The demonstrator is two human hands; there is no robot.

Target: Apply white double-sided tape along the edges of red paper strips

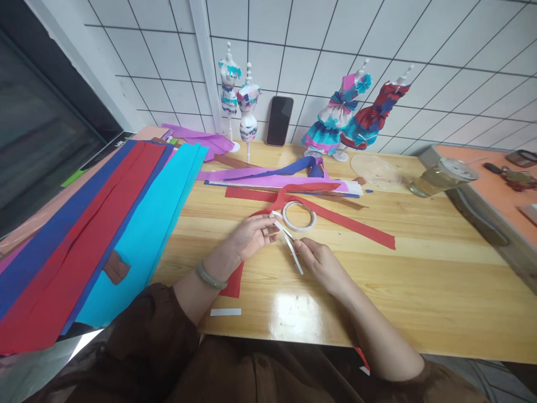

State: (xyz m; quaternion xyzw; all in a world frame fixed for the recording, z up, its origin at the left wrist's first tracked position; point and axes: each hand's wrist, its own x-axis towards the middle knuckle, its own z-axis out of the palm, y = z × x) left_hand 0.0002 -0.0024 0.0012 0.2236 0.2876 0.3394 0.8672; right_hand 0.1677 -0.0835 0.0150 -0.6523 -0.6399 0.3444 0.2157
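My left hand [255,234] pinches a narrow white tape strip [296,257] between thumb and fingers, near a white tape roll [312,223] lying on the table. The strip slants down toward me and its lower end hangs loose. Close on the right, my right hand [319,261] is closed around what looks like scissors [290,235], their thin blades meeting the strip; the handles are hidden in the fingers. Red crepe paper strips [356,223] lie behind and beside both hands. Under my left forearm another red end [232,282] shows.
A short white strip [225,312] lies near the front edge. Large coloured paper sheets [142,224] are stacked left. Purple and blue strips [260,174], small dress forms [248,106], dressed dress forms [335,123] and a phone [279,120] stand behind. A drink cup [440,176] is right.
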